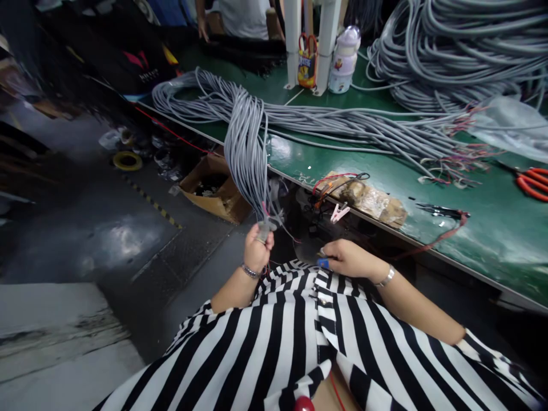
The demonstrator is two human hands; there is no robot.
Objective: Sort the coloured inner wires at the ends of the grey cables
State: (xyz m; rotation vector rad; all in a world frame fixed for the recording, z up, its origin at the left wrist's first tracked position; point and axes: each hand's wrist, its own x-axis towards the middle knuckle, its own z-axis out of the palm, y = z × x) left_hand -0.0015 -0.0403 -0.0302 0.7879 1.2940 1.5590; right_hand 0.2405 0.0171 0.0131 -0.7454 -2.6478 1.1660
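A thick bundle of grey cables hangs over the bench edge toward my lap. My left hand is closed around cable ends at the bundle's lower tip, where thin stripped wires stick out. To the right, in front of my striped shirt, my right hand has its fingers drawn together, with a blue wrap on one fingertip. Whatever sits between those fingers is too small to make out. The rest of the bundle lies along the green bench, ending at the right in loose coloured wires.
Orange-handled scissors, dark pliers and a taped cardboard strip with a pink clip lie along the bench. Large cable coils and a bottle stand behind. Below is a cardboard box. Another person stands across.
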